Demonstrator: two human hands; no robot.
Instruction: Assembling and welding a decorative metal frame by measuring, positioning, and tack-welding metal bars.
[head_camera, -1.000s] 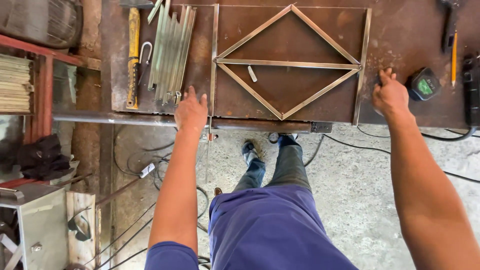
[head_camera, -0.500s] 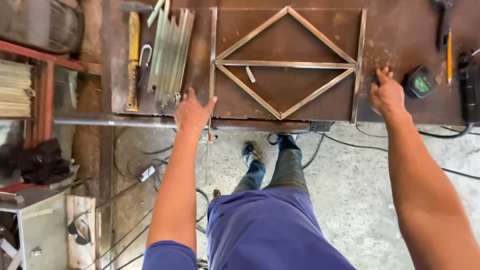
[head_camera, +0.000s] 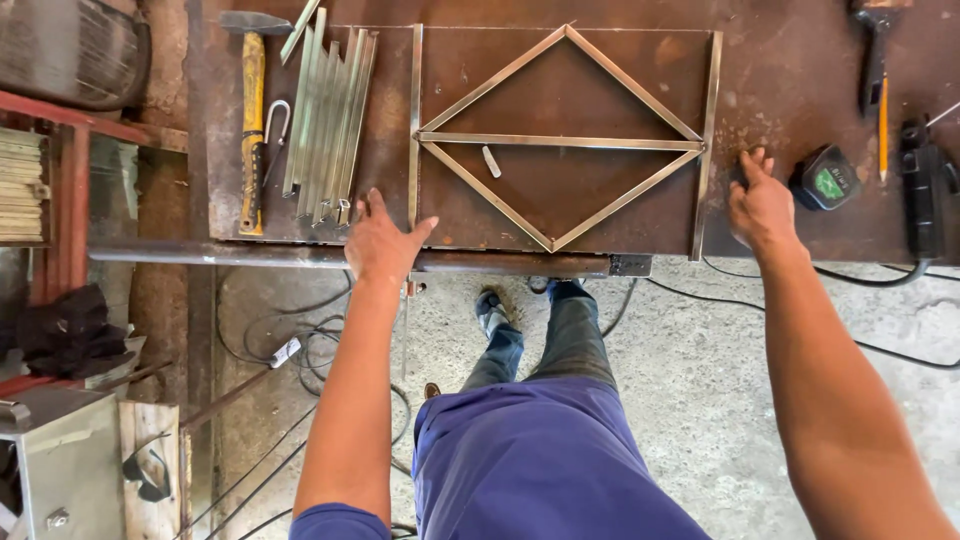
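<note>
We count one metal frame (head_camera: 563, 140), one hammer (head_camera: 251, 120) and one tape measure (head_camera: 826, 178). We see two hands, left (head_camera: 383, 243) and right (head_camera: 760, 203), and one pencil (head_camera: 884, 113).

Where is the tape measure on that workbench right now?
In the head view the tape measure lies on the rusty workbench at the right, just beyond the right hand, with a pencil beside it.

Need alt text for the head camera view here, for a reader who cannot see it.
Seen from above, a person's left hand and right hand rest flat on a rusty steel workbench, either side of a diamond-shaped metal frame. Cut metal strips and a hammer lie left; a tape measure lies right.
</note>
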